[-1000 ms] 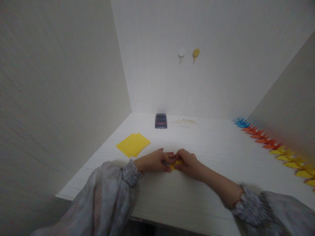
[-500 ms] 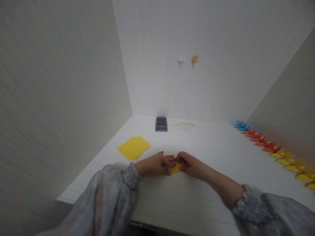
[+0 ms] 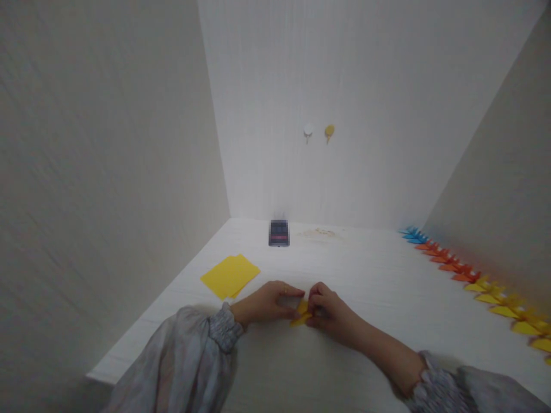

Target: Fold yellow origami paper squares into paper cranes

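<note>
A small folded yellow paper piece [image 3: 301, 313] lies on the white table [image 3: 370, 275] between my two hands. My left hand [image 3: 269, 302] pinches its left side with curled fingers; a ring shows on one finger. My right hand [image 3: 326, 310] grips its right side, fingers closed over it. Most of the paper is hidden under my fingers. Both wrists wear grey patterned sleeves.
A stack of yellow square sheets [image 3: 229, 276] lies to the left of my hands. A small dark box [image 3: 279, 233] stands near the back wall. A row of folded paper figures [image 3: 473, 275], blue, orange and yellow, runs along the right wall. Two round hooks [image 3: 318, 132] hang on the back wall.
The view has tilted upward, so hands and table sit lower in frame. My hands stay together on the yellow piece, and my fingers have shifted on it.
</note>
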### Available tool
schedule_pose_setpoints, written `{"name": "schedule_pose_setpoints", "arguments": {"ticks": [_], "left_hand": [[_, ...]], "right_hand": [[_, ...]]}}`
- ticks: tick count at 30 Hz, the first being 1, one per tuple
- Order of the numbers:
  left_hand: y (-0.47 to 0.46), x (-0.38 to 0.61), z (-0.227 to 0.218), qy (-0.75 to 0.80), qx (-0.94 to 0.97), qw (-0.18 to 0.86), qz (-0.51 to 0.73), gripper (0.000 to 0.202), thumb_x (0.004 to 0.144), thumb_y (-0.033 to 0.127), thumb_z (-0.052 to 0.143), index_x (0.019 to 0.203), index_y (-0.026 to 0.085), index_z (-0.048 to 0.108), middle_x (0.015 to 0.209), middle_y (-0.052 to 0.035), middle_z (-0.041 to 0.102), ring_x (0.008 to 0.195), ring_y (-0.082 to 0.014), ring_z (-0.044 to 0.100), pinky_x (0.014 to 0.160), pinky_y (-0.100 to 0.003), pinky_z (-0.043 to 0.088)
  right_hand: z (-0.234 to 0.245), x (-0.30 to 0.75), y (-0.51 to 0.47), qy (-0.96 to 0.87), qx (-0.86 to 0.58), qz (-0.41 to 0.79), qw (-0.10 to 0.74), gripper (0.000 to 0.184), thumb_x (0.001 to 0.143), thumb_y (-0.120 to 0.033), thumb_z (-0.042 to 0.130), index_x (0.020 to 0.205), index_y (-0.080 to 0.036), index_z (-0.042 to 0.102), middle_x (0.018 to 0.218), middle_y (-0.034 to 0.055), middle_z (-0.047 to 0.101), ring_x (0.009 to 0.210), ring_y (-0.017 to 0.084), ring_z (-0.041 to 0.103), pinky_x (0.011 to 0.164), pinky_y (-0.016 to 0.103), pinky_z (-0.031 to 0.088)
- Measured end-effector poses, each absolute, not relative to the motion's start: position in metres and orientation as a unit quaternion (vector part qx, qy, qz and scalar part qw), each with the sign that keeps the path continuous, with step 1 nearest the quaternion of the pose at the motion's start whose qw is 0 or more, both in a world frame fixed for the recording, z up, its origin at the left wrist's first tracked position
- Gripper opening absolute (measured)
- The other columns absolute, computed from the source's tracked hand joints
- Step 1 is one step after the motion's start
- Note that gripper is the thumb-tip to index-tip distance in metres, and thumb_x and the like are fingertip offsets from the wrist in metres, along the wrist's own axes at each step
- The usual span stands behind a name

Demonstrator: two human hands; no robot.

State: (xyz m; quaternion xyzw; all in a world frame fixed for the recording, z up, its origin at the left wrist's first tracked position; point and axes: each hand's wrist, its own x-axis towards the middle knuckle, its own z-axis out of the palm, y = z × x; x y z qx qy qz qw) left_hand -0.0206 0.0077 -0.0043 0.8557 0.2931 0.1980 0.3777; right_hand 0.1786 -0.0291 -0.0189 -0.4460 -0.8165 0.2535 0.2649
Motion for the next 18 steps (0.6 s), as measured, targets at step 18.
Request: {"name": "schedule_pose_setpoints", "arguments": {"ticks": [18], "left_hand": [[0.005, -0.003, -0.014, 0.341, 0.592, 0.664, 0.303, 0.037, 0.059, 0.024, 0.065, 0.08, 0.018, 0.036, 0.07, 0.0032, 0.053, 0.053, -0.009, 0.054, 0.048, -0.023, 0.042]], "right_hand": [[-0.003, 0.181, -0.036, -0.9, -0.349, 0.087, 0.247, 0.021, 0.082, -0.02, 0.043, 0.085, -0.023, 0.064, 0.107, 0.0067, 0.049, 0.096, 0.018, 0.047, 0.08, 0.032, 0.039]]}}
